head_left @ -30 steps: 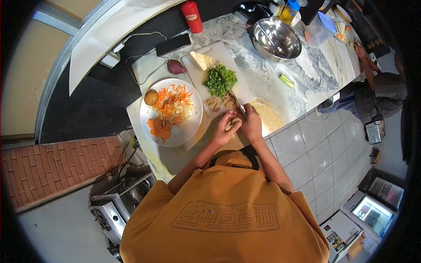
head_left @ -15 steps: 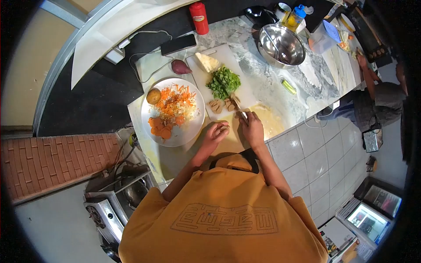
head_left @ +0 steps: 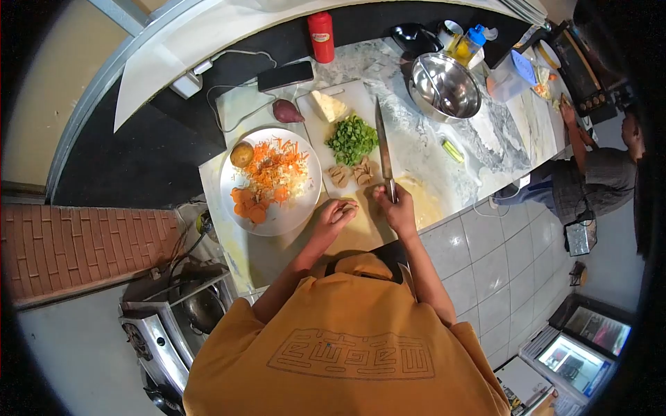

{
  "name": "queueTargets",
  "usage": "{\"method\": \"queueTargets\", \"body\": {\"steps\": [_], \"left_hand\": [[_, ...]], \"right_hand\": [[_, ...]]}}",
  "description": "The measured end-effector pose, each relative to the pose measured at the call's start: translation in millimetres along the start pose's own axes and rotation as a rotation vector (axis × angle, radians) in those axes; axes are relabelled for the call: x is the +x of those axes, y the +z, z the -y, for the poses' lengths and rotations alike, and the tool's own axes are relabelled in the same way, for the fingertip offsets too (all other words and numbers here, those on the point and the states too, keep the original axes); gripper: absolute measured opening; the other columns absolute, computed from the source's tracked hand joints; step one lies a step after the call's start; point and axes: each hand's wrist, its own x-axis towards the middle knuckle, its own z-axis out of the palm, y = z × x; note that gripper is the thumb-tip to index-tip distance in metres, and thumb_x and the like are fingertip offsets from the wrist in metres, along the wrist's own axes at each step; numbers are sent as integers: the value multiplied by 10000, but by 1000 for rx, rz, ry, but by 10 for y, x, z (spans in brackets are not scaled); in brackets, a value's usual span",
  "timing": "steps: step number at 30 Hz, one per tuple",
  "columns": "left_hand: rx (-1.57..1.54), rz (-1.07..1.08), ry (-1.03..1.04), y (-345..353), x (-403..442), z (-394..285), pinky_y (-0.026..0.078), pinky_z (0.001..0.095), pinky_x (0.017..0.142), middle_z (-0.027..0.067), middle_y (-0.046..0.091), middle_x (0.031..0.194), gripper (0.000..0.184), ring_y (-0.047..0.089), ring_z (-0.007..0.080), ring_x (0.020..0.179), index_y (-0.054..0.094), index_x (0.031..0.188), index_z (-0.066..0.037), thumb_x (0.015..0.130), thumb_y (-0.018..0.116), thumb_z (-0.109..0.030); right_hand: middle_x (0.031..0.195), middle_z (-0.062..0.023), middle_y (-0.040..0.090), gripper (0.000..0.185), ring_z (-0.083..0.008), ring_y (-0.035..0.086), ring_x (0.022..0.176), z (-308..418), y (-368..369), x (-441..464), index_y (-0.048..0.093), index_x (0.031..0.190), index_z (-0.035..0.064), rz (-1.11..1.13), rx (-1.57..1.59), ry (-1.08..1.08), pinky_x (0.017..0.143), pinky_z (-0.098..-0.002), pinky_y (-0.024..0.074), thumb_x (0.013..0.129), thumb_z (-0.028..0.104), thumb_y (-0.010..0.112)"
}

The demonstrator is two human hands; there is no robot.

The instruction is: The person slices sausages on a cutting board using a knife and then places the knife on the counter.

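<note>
My right hand grips the handle of a kitchen knife, its long blade pointing away from me over the right part of the white cutting board. My left hand is closed with curled fingers at the board's near edge; whatever it may hold is hidden. Just beyond the hands lie two clumps of light-brown slices. Behind them sit a heap of chopped green leaves and a pale wedge, perhaps cabbage. To the left, a white plate carries shredded and sliced carrot and a round brown item.
A red onion, a phone with a cable and a red bottle stand behind. Toward the right are a steel bowl, green stalk pieces and a plastic container. Another person works at the far right.
The knife has swung from low beside the brown slices to pointing straight away from me, its blade now fully visible. My left hand stays curled near the board's edge. The view has shifted slightly.
</note>
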Motion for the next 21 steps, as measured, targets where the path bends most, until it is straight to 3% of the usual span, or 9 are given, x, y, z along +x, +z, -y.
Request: {"method": "queueTargets", "body": {"steps": [4,6,7,8,10,14,17,20,21], "left_hand": [[18,-7,22,-2,27,46,435,312,1020,82,615,1208,252,574,165,1182,562,1202,4,988,565,-129],[2,-18,5,4,35,69,432,312,1023,82,616,1205,252,573,163,1181,562,1200,5,987,566,-130],[-19,-16,12,5,42,78,429,309,1022,81,619,1199,250,573,161,1176,565,1197,4,983,570,-125],[-41,-17,17,-6,37,86,427,307,1020,80,621,1194,248,573,159,1170,567,1194,3,980,573,-121],[-20,-19,16,-17,24,45,425,303,1016,79,623,1190,247,571,156,1166,568,1194,2,976,574,-114],[9,3,27,-31,40,93,425,294,999,74,628,1182,249,570,149,1155,570,1196,-2,964,578,-93],[-21,-5,32,-13,6,43,426,298,997,74,628,1183,242,570,152,1164,574,1187,-1,960,581,-84],[-29,-14,74,11,19,27,448,288,980,73,622,1165,235,583,144,1137,577,1177,13,961,595,-78],[-13,-15,102,15,16,20,468,278,966,71,615,1148,237,596,133,1106,578,1172,25,961,611,-77]], "right_hand": [[777,-68,677,182,-122,578,686,331,264,160,649,956,-21,19,91,-122,680,-294,492,885,132,719],[760,-108,655,211,-176,573,669,519,331,210,656,975,-17,24,-155,-125,680,-325,487,889,162,727],[776,-161,649,271,-263,617,696,412,378,285,662,1001,-16,22,-137,-186,705,-359,493,887,219,736],[776,-161,649,271,-263,617,696,389,383,314,662,1001,-16,26,-134,-186,705,-359,493,887,219,736],[798,-188,663,307,-326,640,727,380,352,349,660,993,-24,9,-252,-432,716,-384,493,886,253,737],[855,-202,664,293,-345,649,773,482,140,247,659,1001,-24,18,-343,-442,707,-399,494,880,231,736],[915,-220,612,286,-373,622,775,659,-80,-21,639,1041,-37,57,-218,-63,674,-408,488,872,180,720],[893,-219,602,295,-371,614,719,241,-216,-222,630,1054,-34,-23,-513,-316,655,-393,491,852,155,731],[1006,-197,599,294,-357,617,697,184,-226,-288,639,1078,-4,3,-569,-332,655,-395,499,831,122,739]]}}
